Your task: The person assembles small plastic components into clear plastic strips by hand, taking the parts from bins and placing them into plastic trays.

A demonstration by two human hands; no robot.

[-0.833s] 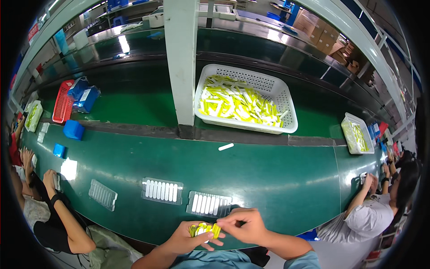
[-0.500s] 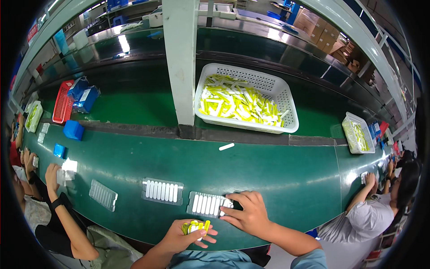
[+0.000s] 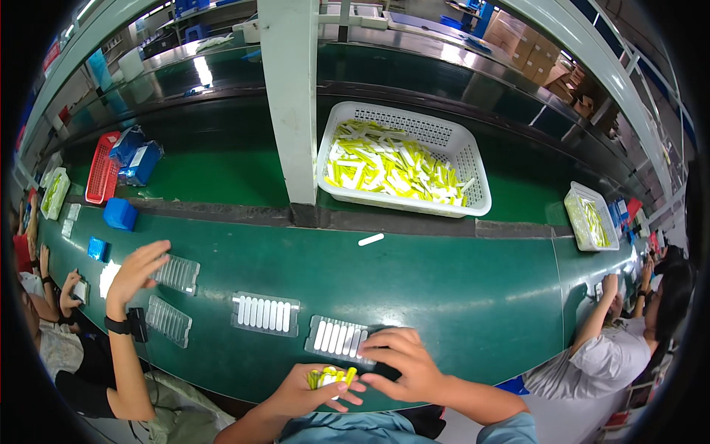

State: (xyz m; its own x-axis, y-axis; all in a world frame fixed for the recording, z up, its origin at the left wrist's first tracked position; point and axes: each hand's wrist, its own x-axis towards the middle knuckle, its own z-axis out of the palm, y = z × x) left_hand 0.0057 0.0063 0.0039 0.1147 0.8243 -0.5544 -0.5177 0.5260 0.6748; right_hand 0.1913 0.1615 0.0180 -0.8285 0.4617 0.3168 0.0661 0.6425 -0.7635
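My left hand (image 3: 302,391) is closed around a bunch of small yellow-green and white sticks (image 3: 330,377), just in front of the table's near edge. Over the right end of a clear plastic tray (image 3: 313,353), my right hand (image 3: 414,370) hovers with thumb and fingers apart, and nothing shows between them. White sticks (image 3: 338,338) stand side by side in that tray; its right end is partly hidden by my fingers. A second clear tray (image 3: 235,325) with a row of white sticks lies to its left.
One white stick (image 3: 371,240) lies loose on the green table. Behind it stands a white basket (image 3: 479,198) full of yellow-green and white sticks, beside a white post (image 3: 290,111). At left, a co-worker's hand (image 3: 137,270) reaches over clear trays (image 3: 168,322). Another person sits at right.
My right hand has drawn back from the tray's right end toward me, its fingers spreading. A co-worker's hand at left has reached in, where another clear tray now lies.
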